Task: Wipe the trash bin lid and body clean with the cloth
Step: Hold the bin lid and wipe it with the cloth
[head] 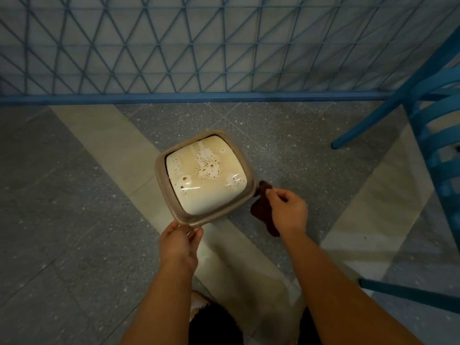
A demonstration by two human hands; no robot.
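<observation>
Brown-rimmed bin lid [202,174] corner toward left hand [178,245] gripping it; right hand [288,211] pinching cloth [261,210].

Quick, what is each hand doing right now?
Left hand: grips the near corner of the brown-rimmed trash bin with the stained cream lid.
Right hand: pinches the dark brown cloth.

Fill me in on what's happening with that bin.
A person stands over a small trash bin on the floor, seen from above. The left hand holds the bin's near rim with its fingers curled over the edge. The right hand pinches a dark brown cloth just beside the bin's right side, hanging off it rather than on the lid. The white swing lid is still streaked and spotted with brown stains, so the wiping looks unfinished. Blue chairs stand at right.
</observation>
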